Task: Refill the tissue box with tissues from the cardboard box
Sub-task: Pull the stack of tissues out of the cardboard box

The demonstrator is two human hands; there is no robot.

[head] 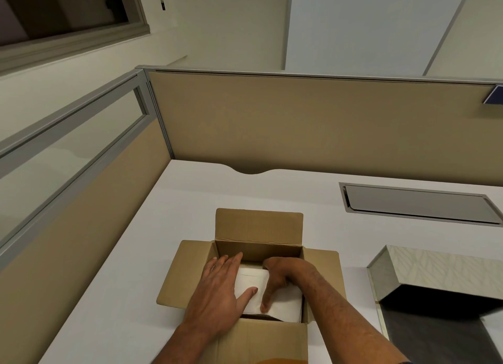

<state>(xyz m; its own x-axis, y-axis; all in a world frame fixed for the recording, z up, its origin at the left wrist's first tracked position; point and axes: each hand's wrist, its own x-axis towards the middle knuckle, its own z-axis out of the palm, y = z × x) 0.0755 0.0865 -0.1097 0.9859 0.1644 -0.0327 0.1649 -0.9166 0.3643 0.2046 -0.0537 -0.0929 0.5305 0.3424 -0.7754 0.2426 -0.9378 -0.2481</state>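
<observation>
An open cardboard box (251,268) of plain brown corrugated board is seen on a white desk (130,254), with the left hand (220,287) laid flat, fingers spread, along the left edge of a soft white tissue pack (251,280) inside it. The pack lies directly beneath and between the fingertips, its long axis apparently running left to right, while the right hand (277,278) is curled over its right part, thumb pressed down, both hands equally near. Well right of the fingers, a glossy, angular tissue box (435,271) is left untouched
</observation>
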